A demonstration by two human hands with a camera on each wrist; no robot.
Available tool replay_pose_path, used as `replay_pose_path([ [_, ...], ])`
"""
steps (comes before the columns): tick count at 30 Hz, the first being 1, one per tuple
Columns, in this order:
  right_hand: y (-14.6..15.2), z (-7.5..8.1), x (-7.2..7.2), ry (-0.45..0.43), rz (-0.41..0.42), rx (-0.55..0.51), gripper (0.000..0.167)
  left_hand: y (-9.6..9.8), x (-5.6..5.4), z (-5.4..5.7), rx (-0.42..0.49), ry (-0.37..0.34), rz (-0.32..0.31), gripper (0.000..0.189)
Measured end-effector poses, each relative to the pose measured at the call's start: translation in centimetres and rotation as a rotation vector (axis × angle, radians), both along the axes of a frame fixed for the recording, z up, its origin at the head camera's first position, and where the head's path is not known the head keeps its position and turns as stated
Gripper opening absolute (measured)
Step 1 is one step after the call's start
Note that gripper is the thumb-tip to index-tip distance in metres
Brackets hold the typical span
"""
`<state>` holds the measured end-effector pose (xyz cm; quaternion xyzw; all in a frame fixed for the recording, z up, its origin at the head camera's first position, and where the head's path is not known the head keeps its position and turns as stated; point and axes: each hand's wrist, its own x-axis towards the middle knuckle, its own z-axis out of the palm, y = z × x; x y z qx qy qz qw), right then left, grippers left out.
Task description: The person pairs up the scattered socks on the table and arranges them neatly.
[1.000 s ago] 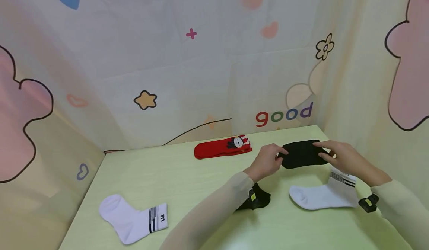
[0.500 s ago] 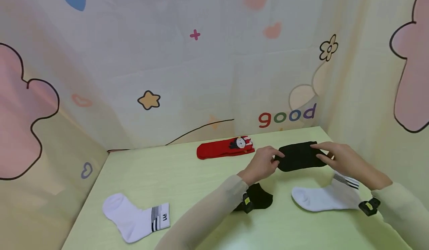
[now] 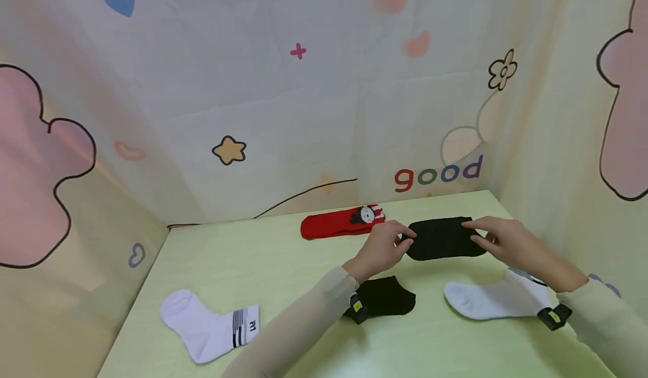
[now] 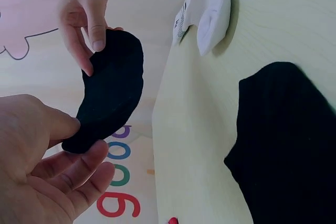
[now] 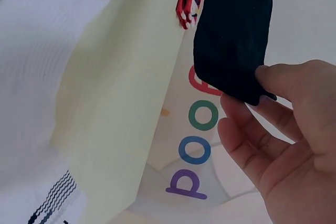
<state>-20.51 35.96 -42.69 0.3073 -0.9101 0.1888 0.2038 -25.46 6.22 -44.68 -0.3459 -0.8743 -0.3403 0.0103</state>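
Observation:
A black ankle sock (image 3: 440, 239) is stretched flat between both hands above the table. My left hand (image 3: 378, 250) pinches one end of it between thumb and fingers, as the left wrist view also shows on the black sock (image 4: 113, 85). At the other end, my right hand (image 3: 516, 246) pinches a corner by the opening, seen closely on the sock (image 5: 233, 35) in the right wrist view. Below my left wrist lies a second black ankle sock (image 3: 387, 296), partly covered by the sleeve. A white sock (image 3: 486, 300) with black stripes lies under my right hand, its cuff partly hidden.
Another white striped sock (image 3: 202, 327) lies at the left of the pale green table (image 3: 238, 265). Red socks (image 3: 336, 223) with a cartoon figure lie at the back edge. A printed curtain (image 3: 304, 102) rises right behind the table and along both sides.
Both hands have shifted a little left with the black sock held between them. More of the second black sock shows beside the left sleeve. The head view has turned slightly left.

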Motion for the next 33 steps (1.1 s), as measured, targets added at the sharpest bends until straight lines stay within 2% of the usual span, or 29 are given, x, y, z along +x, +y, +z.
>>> replay_pose_path([
  [6,-1.2,-0.4,0.0,0.032,0.037,-0.005,0.038,-1.6,0.3,-0.2,0.021,-0.002,0.000,0.021],
  [10,-1.9,-0.5,-0.1,0.017,0.044,-0.011,0.037,-2.7,0.4,-0.4,0.037,-0.012,0.007,0.020],
  [20,-4.3,-0.6,-0.3,0.038,0.114,-0.063,0.039,-5.5,0.4,-1.3,0.077,0.031,0.034,0.019],
  [27,-6.0,-0.8,-0.4,-0.003,0.133,-0.074,0.040,-7.4,0.6,-1.8,0.090,-0.013,0.077,0.019],
  [33,-7.3,-0.9,-0.6,-0.037,0.145,-0.068,0.039,-8.8,0.9,-2.0,0.094,-0.009,0.095,0.017],
])
